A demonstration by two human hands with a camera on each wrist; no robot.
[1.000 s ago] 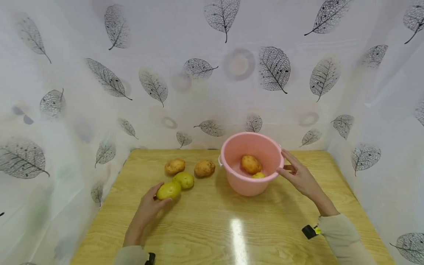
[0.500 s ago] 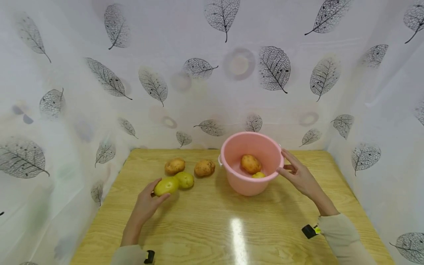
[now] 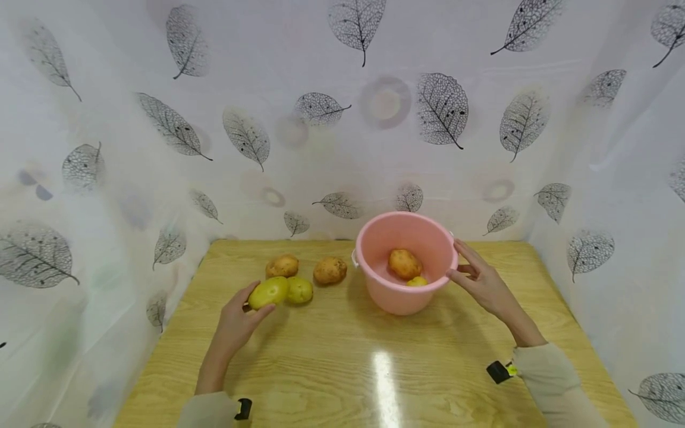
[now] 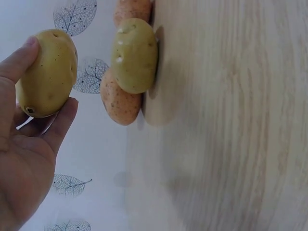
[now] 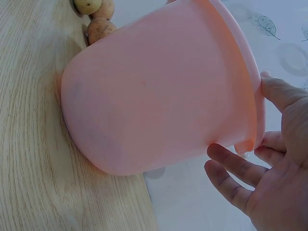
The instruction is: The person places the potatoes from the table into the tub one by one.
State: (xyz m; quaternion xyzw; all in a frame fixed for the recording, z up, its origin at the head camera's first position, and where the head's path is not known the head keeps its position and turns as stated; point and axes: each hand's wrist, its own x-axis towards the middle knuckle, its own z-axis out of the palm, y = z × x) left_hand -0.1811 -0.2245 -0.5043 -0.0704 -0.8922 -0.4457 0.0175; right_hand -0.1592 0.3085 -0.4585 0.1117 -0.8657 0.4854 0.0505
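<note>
My left hand [image 3: 235, 321] grips a smooth yellow-green potato [image 3: 269, 292] between thumb and fingers. The left wrist view shows this potato [image 4: 50, 72] raised above the table. Just right of it in the head view lies a second yellow-green potato [image 3: 301, 290]. Two brown potatoes, one at the left [image 3: 282, 266] and one nearer the bucket [image 3: 330, 271], rest behind. With thumb and fingers, my right hand [image 3: 489, 291] holds the rim of an upright pink bucket [image 3: 398, 302]. Inside the bucket are a brown potato [image 3: 404, 263] and a partly hidden yellow one [image 3: 417, 282].
A wood-grain table [image 3: 321, 368] carries everything. White sheeting with a leaf print [image 3: 342, 148] rises along its back and both sides. The bucket's white handle [image 3: 355, 258] hangs at its left side, close to the nearer brown potato.
My left hand has lifted the yellow-green potato, shifting it slightly left and away from me in the head view. The right hand and bucket stay where they were.
</note>
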